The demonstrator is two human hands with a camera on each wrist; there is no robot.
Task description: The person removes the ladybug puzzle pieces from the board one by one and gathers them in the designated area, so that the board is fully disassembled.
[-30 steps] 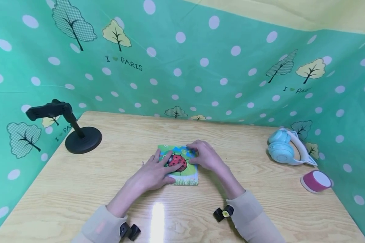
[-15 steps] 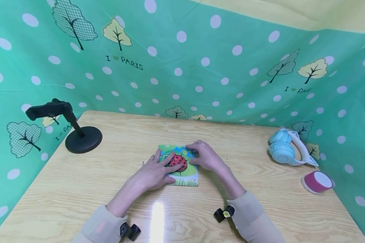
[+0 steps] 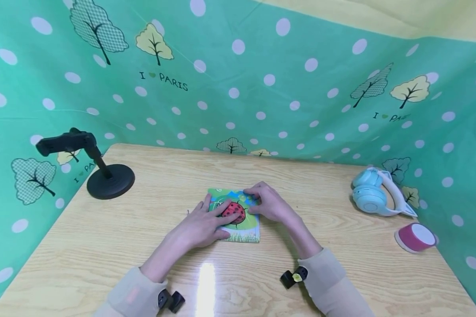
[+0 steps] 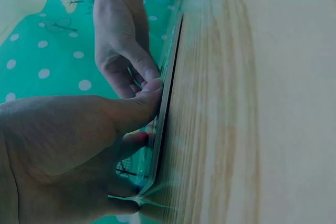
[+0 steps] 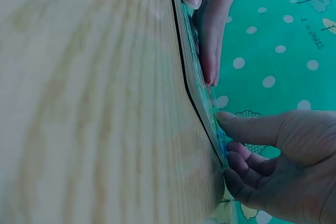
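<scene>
A thin, square ladybug picture board (image 3: 246, 226) lies flat on the wooden table, with a red ladybug on a green background. My left hand (image 3: 200, 226) rests on its left half with straight, spread fingers that cover part of the picture. At the board's far right corner, my right hand (image 3: 270, 203) has its thumb on the top face and its curled fingers at the edge. In the right wrist view, the thumb (image 5: 247, 128) and fingertips meet the board's edge. Both hands touch the board in the left wrist view, where it appears edge-on.
A black stand with a round base (image 3: 110, 181) is at the table's far left. Light-blue headphones (image 3: 368, 193) lie at the right, and a magenta cylinder with a white top (image 3: 414, 237) is nearer. Green polka-dot cloth (image 3: 238, 105) hangs around the table.
The whole head view has shifted very slightly. Both hands keep their places on the board.
</scene>
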